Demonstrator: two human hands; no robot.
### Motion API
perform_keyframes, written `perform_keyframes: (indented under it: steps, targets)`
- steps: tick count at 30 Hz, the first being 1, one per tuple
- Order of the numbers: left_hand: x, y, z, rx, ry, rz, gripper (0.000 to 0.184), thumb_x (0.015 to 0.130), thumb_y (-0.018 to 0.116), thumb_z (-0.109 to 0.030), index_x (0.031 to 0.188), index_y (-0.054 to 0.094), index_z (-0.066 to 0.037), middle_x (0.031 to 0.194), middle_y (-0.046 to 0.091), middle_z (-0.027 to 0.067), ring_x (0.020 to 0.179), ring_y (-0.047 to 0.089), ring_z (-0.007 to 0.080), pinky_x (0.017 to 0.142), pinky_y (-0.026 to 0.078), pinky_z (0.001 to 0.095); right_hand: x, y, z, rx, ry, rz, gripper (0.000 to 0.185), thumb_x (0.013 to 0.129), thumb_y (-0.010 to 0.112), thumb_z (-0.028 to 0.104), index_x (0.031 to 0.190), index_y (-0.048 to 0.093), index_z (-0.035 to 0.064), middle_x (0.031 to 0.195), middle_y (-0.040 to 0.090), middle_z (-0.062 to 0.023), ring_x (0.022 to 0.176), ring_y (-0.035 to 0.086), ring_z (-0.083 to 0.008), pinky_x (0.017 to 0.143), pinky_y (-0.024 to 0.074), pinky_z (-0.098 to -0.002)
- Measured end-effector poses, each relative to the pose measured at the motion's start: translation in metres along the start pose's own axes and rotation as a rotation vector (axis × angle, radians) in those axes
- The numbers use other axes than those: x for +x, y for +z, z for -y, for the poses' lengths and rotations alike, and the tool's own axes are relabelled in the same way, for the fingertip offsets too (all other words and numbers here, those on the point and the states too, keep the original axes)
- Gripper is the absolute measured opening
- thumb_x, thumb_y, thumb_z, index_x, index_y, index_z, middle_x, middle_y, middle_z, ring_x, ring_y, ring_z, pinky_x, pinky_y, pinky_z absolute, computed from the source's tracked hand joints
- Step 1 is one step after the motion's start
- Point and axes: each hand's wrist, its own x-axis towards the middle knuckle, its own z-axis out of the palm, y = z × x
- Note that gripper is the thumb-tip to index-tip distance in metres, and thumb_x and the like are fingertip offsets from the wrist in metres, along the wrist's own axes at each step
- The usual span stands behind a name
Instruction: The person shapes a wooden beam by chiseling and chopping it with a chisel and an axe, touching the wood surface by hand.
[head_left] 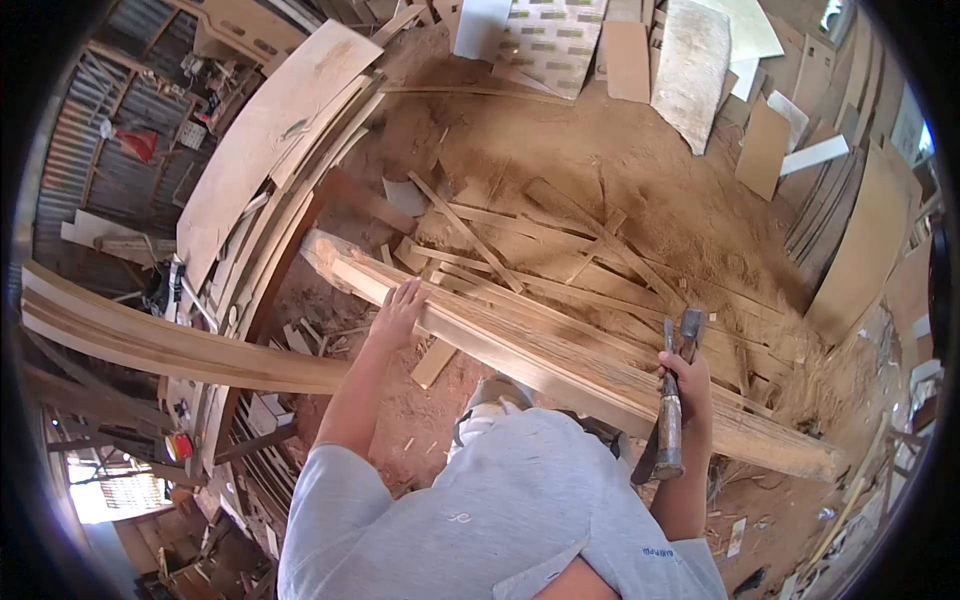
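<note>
A long wooden beam [745,432] runs across in front of my body. On it lies a pale planed board [510,366], along the edge nearest me. My left hand [402,308] rests flat on the board toward its left end, fingers extended. Above the beam's right part, my right hand [690,380] is closed around a chisel [669,425], blade up and wooden handle down. The same hand also grips a hammer [691,323]; its head shows above the fingers, and the handle is partly hidden behind the chisel and hand.
Offcut strips [590,255] and sawdust [490,140] cover the ground beyond the beam. Stacked sheets [275,120] stand at the left, with long curved-looking boards [150,335] projecting toward my left arm. Panels [690,70] lean at the back, and more sheets [850,255] at the right.
</note>
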Motion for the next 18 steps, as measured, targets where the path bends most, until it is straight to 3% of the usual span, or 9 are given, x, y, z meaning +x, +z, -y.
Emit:
perform_keyframes:
  steps: [1, 2, 5, 8, 11, 13, 18]
  targets:
    - [0.010, 0.010, 0.020, 0.020, 0.042, 0.017, 0.092, 0.076, 0.085, -0.022, 0.156, 0.041, -0.016, 0.172, 0.029, 0.0124, 0.162, 0.022, 0.0292, 0.131, 0.024, 0.0477, 0.003, 0.020, 0.000, -0.004, 0.005, -0.010, 0.024, 0.090, 0.077, 0.017, 0.100, 0.059, 0.0046, 0.074, 0.064, -0.0053, 0.055, 0.062, -0.0137, 0.049, 0.0529, -0.0280]
    - [0.029, 0.047, 0.054, 0.148, 0.157, -0.117, 0.079, 0.074, 0.086, -0.023, 0.146, 0.052, -0.015, 0.159, 0.048, 0.0133, 0.153, 0.039, 0.0319, 0.127, 0.031, 0.0476, 0.006, 0.040, 0.002, 0.002, 0.020, -0.012, 0.024, 0.090, 0.076, 0.017, 0.101, 0.058, 0.0051, 0.074, 0.064, -0.0052, 0.054, 0.061, -0.0136, 0.049, 0.0529, -0.0279]
    - [0.050, 0.042, 0.075, -0.032, 0.268, -0.009, 0.057, 0.072, 0.086, -0.024, 0.123, 0.065, -0.013, 0.131, 0.066, 0.0119, 0.131, 0.059, 0.0329, 0.116, 0.043, 0.0475, 0.005, 0.091, 0.009, 0.021, 0.071, -0.018, 0.026, 0.091, 0.076, 0.017, 0.103, 0.055, 0.0063, 0.074, 0.063, -0.0049, 0.053, 0.061, -0.0132, 0.048, 0.0529, -0.0276]
    - [0.053, 0.049, 0.074, -0.074, 0.413, -0.147, 0.037, 0.072, 0.083, -0.024, 0.105, 0.069, -0.013, 0.109, 0.070, 0.0090, 0.110, 0.066, 0.0317, 0.103, 0.049, 0.0458, -0.005, 0.128, 0.019, 0.019, 0.077, -0.039, 0.026, 0.091, 0.076, 0.017, 0.101, 0.055, 0.0061, 0.073, 0.063, -0.0045, 0.053, 0.062, -0.0130, 0.048, 0.0526, -0.0271]
    - [0.050, 0.069, 0.031, -0.152, 0.548, -0.185, 0.034, 0.074, 0.080, -0.029, 0.102, 0.069, -0.012, 0.109, 0.071, 0.0099, 0.108, 0.066, 0.0310, 0.100, 0.049, 0.0443, -0.003, 0.140, 0.024, -0.090, 0.062, 0.002, 0.022, 0.091, 0.076, 0.015, 0.098, 0.058, 0.0049, 0.073, 0.064, -0.0040, 0.054, 0.063, -0.0129, 0.048, 0.0527, -0.0269]
    - [0.036, 0.046, -0.023, -0.254, 0.613, -0.134, 0.029, 0.078, 0.073, -0.028, 0.101, 0.070, -0.010, 0.106, 0.072, 0.0103, 0.106, 0.067, 0.0317, 0.099, 0.049, 0.0430, -0.001, 0.150, 0.031, -0.044, 0.071, 0.023, 0.026, 0.089, 0.079, 0.017, 0.098, 0.059, 0.0038, 0.073, 0.064, -0.0042, 0.054, 0.062, -0.0132, 0.049, 0.0538, -0.0273]
    - [0.033, 0.060, -0.148, -0.357, 0.697, -0.258, 0.018, 0.086, 0.064, -0.022, 0.097, 0.067, -0.008, 0.105, 0.071, 0.0097, 0.107, 0.066, 0.0302, 0.097, 0.048, 0.0445, 0.008, 0.159, 0.046, -0.031, 0.095, 0.098, 0.027, 0.089, 0.080, 0.015, 0.100, 0.059, 0.0029, 0.077, 0.063, -0.0057, 0.059, 0.063, -0.0144, 0.051, 0.0555, -0.0294]
